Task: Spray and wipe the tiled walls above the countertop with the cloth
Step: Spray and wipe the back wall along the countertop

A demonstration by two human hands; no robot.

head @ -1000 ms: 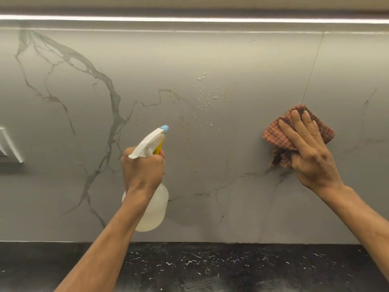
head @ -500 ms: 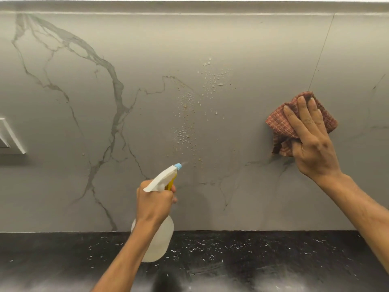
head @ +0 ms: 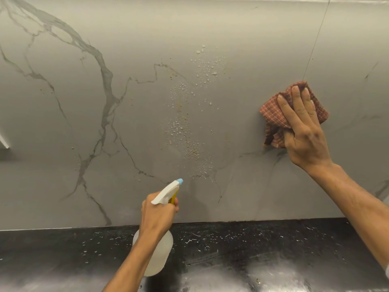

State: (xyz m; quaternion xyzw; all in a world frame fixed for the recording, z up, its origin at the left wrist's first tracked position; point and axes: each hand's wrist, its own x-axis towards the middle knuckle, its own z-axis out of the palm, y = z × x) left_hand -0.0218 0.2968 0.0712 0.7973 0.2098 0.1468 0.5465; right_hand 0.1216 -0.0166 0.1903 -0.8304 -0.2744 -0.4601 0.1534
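Note:
The grey marble-veined tiled wall [head: 136, 49] fills the view above the black countertop [head: 263, 245]. Spray droplets [head: 189, 131] bead in a vertical band at the wall's middle. My left hand [head: 156, 213] grips a white spray bottle [head: 156, 256] with a blue nozzle tip [head: 180, 181] and yellow trigger, low down and pointed up-right at the wall just below the droplets. My right hand [head: 303, 131] presses a crumpled red checked cloth [head: 271, 114] flat against the wall, to the right of the droplets and apart from them.
A thin vertical tile joint [head: 313, 41] runs up from the cloth. A white fitting [head: 4, 144] juts from the wall at the far left edge. The countertop is speckled with white flecks and glare patches near the bottom.
My left hand has carried the spray bottle down and to the right, and more droplets now show lower on the wall. The right hand has stayed pressing the cloth on the same spot.

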